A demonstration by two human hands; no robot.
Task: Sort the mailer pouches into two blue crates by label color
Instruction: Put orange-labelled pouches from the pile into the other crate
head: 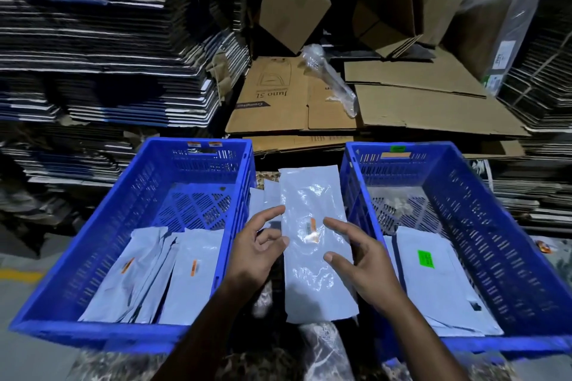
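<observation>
A grey mailer pouch [312, 195] with a small orange label lies between two blue crates, on top of other pouches. My left hand [257, 244] touches its left edge with relaxed, spread fingers, thumb on the pouch. My right hand [359, 250] rests on its right side, fingers loosely spread. The left crate [139, 195] holds several pouches with orange labels [194, 267] and has orange stickers on its far rim. The right crate [483, 204] holds pouches, the top one [433, 284] bearing a green label, and has a green sticker on its far rim.
Flattened brown cardboard boxes [418, 108] lie stacked just behind the crates, with a clear plastic wrap [334, 80] on them. Tall stacks of flat dark cartons [108, 56] fill the left and far right. Patterned cloth [322, 353] shows beneath my arms.
</observation>
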